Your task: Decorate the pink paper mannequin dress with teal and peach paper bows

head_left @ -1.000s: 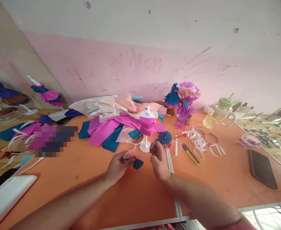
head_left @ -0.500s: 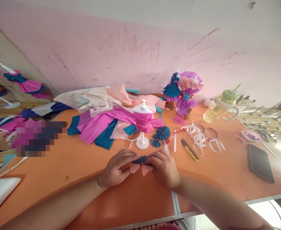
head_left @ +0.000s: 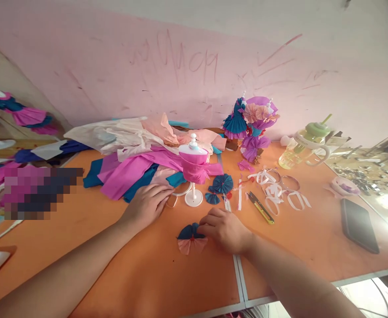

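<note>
My right hand [head_left: 225, 230] pinches the right edge of a pleated crepe paper rosette [head_left: 193, 238], teal above and peach below with a red centre, just over the orange table. Farther left, my left hand [head_left: 150, 205] is open, its fingers stretched towards a pale roll of tape [head_left: 182, 190] beside the teal paper; its fingertips are partly hidden. Beyond my hands a small white dress-form stand [head_left: 194, 198] wears a magenta crepe paper wrap [head_left: 194, 167] with a bow at its right. Teal paper rosettes [head_left: 223, 183] lie to the right of the stand.
Crepe paper sheets [head_left: 124, 170] are heaped at the back left. To the right lie a yellow box cutter [head_left: 261, 210], white ribbon strips [head_left: 273, 192] and a phone [head_left: 359, 225]. A lidded cup [head_left: 289, 154] and dressed figures [head_left: 236, 121] stand at the back.
My left hand has let go of the rosette and moved away, left and forward, towards the tape roll. My right hand keeps hold of the rosette, now more fully visible.
</note>
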A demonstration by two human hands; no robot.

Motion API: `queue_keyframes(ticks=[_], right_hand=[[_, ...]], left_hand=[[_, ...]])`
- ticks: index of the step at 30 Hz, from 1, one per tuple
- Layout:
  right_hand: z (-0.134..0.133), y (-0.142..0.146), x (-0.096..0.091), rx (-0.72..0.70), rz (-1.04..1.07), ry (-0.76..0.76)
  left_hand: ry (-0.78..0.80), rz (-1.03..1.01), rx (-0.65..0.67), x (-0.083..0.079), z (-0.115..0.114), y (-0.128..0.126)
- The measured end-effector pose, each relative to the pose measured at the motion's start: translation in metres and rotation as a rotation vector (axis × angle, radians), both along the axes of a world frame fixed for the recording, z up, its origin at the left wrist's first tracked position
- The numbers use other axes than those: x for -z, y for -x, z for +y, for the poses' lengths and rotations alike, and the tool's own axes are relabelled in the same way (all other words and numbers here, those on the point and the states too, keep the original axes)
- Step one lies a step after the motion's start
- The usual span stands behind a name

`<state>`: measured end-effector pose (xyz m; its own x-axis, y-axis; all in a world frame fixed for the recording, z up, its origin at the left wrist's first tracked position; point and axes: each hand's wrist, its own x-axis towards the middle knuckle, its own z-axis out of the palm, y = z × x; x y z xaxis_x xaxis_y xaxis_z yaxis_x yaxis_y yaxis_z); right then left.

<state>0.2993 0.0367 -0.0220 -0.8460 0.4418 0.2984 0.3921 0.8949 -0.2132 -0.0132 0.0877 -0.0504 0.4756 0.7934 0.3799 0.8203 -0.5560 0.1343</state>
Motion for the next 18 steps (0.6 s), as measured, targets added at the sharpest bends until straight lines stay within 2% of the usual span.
queue_keyframes(ticks=[3,6,10,12,16,18], right_hand=[[0.001,-0.002,0.001,0.036,0.064,0.006],[0.0,-0.003,0.002,0.034,0.084,0.026],[-0.002,-0.002,0.003,0.055,0.123,0.025],[-0.002,-0.001,0.004,0.077,0.151,0.037],[-0.002,0.001,0.005,0.129,0.215,0.085],[-0.004,0.003,0.004,0.153,0.239,0.101]], left_hand=[[0.003,0.052,-0.066,0.005,-0.001,-0.008],[0.019,0.065,-0.088,0.002,-0.008,-0.012],[0.021,-0.076,-0.041,-0.004,-0.019,-0.012],[0.05,-0.285,-0.013,-0.003,-0.023,-0.013],[0.282,-1.044,-0.096,0.004,-0.022,-0.01],[0.313,-1.335,-0.129,0.006,-0.016,-0.005]])
